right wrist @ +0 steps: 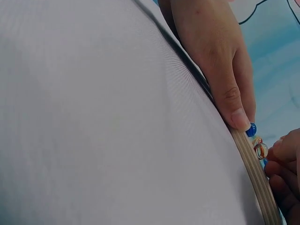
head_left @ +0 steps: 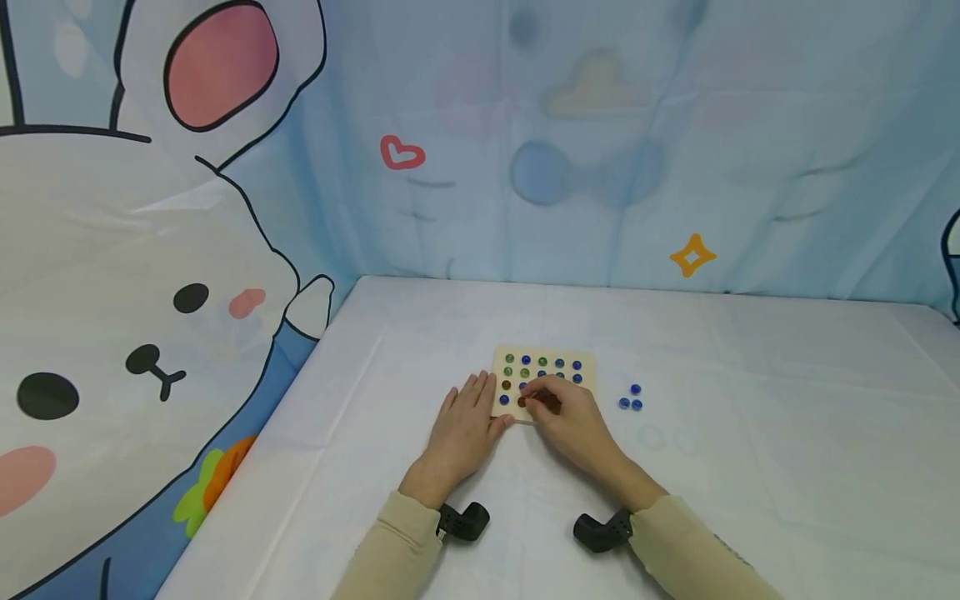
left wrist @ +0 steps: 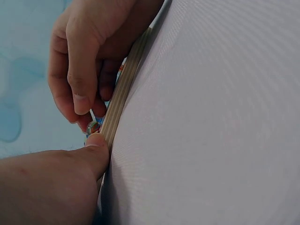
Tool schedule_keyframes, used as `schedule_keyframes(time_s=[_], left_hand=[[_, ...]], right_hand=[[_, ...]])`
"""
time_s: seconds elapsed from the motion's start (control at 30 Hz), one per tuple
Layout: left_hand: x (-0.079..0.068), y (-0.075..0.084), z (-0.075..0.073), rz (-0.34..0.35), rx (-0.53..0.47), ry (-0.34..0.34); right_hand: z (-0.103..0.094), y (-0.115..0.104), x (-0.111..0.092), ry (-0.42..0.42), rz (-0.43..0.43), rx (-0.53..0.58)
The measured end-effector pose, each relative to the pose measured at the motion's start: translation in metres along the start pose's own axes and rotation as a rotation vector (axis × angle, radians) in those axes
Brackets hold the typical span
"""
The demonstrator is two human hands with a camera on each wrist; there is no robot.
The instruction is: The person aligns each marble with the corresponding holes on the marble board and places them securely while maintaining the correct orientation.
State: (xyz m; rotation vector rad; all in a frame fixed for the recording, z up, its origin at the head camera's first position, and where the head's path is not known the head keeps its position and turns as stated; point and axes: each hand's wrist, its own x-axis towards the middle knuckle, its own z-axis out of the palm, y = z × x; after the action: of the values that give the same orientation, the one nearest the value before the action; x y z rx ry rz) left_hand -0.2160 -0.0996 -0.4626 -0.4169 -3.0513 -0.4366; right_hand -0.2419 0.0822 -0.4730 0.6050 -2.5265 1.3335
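A pale wooden board (head_left: 588, 392) lies on the table with rows of small glass marbles in it: blue, green and amber. My left hand (head_left: 467, 425) rests along the board's left side, fingers straight, its thumb on the near edge. Over the board's front part, my right hand (head_left: 573, 421) bends its thumb and index finger at an amber-swirled marble (right wrist: 261, 150) in the near row, seemingly pinching it. A blue marble (right wrist: 251, 130) sits beside my left thumb. My right hand hides part of the board's near right side.
Three loose blue marbles (head_left: 636, 404) lie close together to the right of the board. White cloth covers the table (head_left: 787, 433). A blue printed curtain (head_left: 465, 217) hangs behind it, and a large cartoon figure (head_left: 90, 275) is at the left.
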Motion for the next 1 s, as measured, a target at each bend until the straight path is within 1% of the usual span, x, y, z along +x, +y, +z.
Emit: schedule_keyframes(time_s=[0.17,0.37,0.53,0.73,1.0], left_hand=[[0.000,0.000,0.002,0.005,-0.005,0.001],[0.000,0.001,0.003,0.014,-0.007,0.013],[0.000,0.002,0.003,0.011,-0.004,0.011],[-0.001,0.001,0.002,0.005,-0.008,0.009],[-0.002,0.001,0.002,0.012,-0.023,0.014]], right_hand=[[-0.004,0.000,-0.002,-0.013,0.007,0.032],[-0.009,0.000,-0.003,-0.018,0.011,0.046],[-0.018,0.000,-0.005,-0.004,0.002,0.050],[-0.031,0.003,-0.008,0.019,0.001,0.020],[-0.050,0.009,-0.011,0.078,-0.037,-0.053]])
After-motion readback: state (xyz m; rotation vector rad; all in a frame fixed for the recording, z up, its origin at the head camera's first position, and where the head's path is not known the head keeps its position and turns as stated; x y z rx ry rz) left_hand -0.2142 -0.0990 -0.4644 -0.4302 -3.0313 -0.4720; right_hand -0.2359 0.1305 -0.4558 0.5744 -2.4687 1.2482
